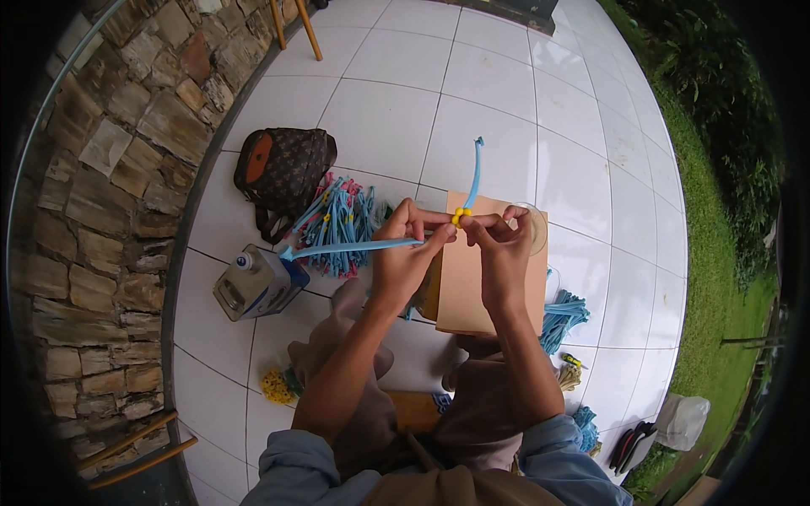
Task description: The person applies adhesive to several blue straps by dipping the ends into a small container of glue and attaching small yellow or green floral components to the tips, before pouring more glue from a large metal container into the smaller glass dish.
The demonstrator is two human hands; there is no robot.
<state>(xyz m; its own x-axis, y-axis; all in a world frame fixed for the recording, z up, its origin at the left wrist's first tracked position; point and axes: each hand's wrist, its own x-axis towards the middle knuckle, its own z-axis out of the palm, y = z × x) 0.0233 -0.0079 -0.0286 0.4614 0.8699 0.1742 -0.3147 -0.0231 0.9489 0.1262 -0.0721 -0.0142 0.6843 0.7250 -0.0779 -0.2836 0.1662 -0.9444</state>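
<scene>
Strip (474, 179), blue — probably light, pliable; best held beside its yellow beads (461, 216), where left hand (400, 260) and right hand (506, 257) pinch.

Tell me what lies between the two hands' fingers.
The head view shows a cluster of small yellow balls between the left hand and right hand.

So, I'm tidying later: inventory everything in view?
Bead cluster: one, yellow, at centre
Strip lengths: two, blue, near cluster
Board: one, tan, below cluster
Round container: one, clear, board's right
Strip pile: one, multicoloured, left
Strip bundle: one, blue, board's right
Backpack: one, brown, upper left
Jug: one, grey, left
Yellow clump: one, yellow, lower left
Bag: one, white, lower right
Floor: one, white, throughout
Wall: one, brown stone, left
Lawn: one, green, right
Sleeves: two, blue, bottom
Left fingers: one set, bare, at cluster
Right fingers: one set, bare, at cluster
</scene>
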